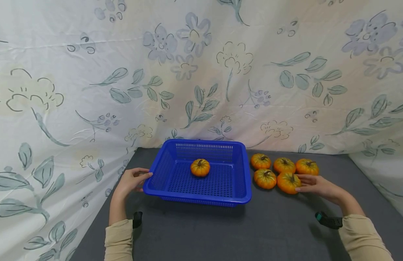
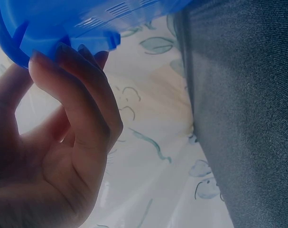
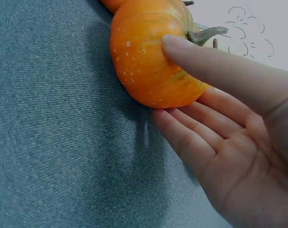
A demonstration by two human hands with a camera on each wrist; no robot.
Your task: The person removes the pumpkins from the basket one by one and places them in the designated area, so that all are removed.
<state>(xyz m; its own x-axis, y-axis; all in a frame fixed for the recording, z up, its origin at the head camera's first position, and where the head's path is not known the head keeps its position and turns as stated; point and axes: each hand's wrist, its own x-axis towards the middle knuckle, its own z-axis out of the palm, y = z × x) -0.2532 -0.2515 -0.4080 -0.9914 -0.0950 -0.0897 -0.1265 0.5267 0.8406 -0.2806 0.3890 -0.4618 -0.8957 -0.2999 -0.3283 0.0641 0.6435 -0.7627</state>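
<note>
My left hand (image 1: 131, 181) pinches the left rim of a blue plastic basket (image 1: 201, 200), thumb on top. In the left wrist view its fingers (image 2: 89, 95) curl under the basket's rim (image 2: 13, 50). One small orange pumpkin (image 1: 200, 168) sits inside the basket, near the middle. On the right, my right hand (image 1: 322, 187) holds the nearest pumpkin (image 1: 287, 182) of a group by its right side. The right wrist view shows the thumb on that pumpkin (image 3: 144, 57) near its stem, with the other fingers along its lower side.
Several more pumpkins stand close together right of the basket, including one (image 1: 265, 178) beside the held pumpkin and one (image 1: 307, 167) behind it. Dark grey cloth covers the table (image 1: 221, 232). A floral curtain (image 1: 201, 90) hangs behind and along the left side.
</note>
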